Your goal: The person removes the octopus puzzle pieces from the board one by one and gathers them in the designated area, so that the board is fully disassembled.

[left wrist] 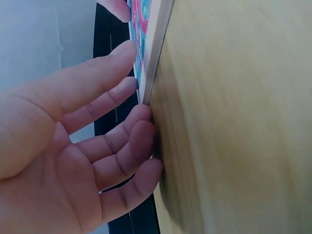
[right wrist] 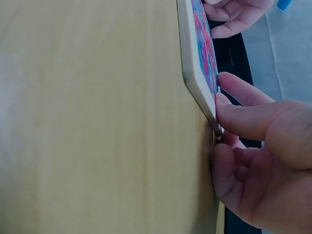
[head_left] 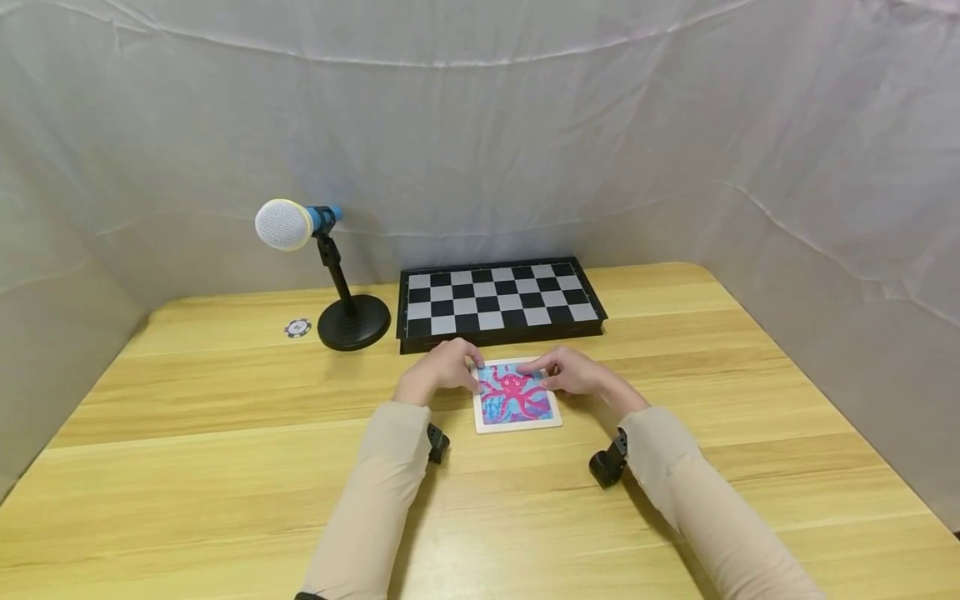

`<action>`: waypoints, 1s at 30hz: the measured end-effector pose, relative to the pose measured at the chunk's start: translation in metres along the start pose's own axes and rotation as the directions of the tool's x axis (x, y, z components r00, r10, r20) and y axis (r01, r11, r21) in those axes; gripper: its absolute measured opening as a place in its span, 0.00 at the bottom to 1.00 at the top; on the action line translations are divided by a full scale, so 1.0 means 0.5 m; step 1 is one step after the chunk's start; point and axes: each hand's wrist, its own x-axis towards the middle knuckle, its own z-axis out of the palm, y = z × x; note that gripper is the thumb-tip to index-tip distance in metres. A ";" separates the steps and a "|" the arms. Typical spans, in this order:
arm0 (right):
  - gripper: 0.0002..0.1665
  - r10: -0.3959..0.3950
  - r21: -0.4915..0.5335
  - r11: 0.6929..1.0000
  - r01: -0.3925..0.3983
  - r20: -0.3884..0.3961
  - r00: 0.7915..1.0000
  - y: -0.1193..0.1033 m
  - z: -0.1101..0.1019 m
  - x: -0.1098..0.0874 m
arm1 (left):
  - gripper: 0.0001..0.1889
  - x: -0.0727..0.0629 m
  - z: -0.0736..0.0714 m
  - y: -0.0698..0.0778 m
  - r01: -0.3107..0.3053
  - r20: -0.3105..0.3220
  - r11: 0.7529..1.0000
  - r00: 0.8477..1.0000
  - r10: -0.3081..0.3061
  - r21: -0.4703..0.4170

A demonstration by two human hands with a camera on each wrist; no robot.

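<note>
A flat square board (head_left: 513, 408) with a pale frame and a pink octopus picture on blue lies on the table in front of me. My left hand (head_left: 447, 367) holds its far left corner, thumb on the picture and the other fingers bent around the corner. At the far right corner my right hand (head_left: 572, 372) grips the board, the index finger reaching over the picture's top. In the right wrist view the thumb (right wrist: 243, 117) presses the board's face while the lower fingers curl at its edge. The left wrist view shows the frame's thick side (left wrist: 154, 53) against the table.
Just behind the hands lies a black-and-white chessboard case (head_left: 498, 304). A toy microphone (head_left: 285, 225) on a round black stand (head_left: 354, 323) is at the back left, with a poker chip (head_left: 297, 328) beside it. Grey cloth (head_left: 480, 150) hangs behind the table (head_left: 225, 467).
</note>
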 end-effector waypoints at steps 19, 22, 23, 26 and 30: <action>0.21 0.012 -0.017 1.000 -0.012 -0.004 1.000 -0.006 -0.001 -0.001 | 0.15 0.012 0.005 0.008 -0.025 -0.020 0.995 0.999 0.027 0.094; 0.21 0.022 -0.013 1.000 -0.022 -0.005 1.000 -0.008 -0.001 -0.002 | 0.15 0.012 0.004 0.008 -0.037 -0.033 0.994 0.999 0.040 0.099; 0.21 0.024 -0.016 1.000 -0.024 -0.005 1.000 -0.008 -0.001 -0.002 | 0.16 0.011 0.003 0.008 -0.040 -0.038 0.994 0.998 0.044 0.099; 0.21 0.029 -0.020 0.999 -0.029 -0.003 1.000 -0.008 -0.001 -0.002 | 0.16 0.008 0.004 0.008 -0.046 -0.061 0.994 0.997 0.052 0.099; 0.21 0.016 -0.030 0.999 -0.016 -0.001 1.000 -0.003 0.001 0.000 | 0.16 0.008 0.008 0.006 -0.062 -0.089 0.993 0.993 0.071 0.103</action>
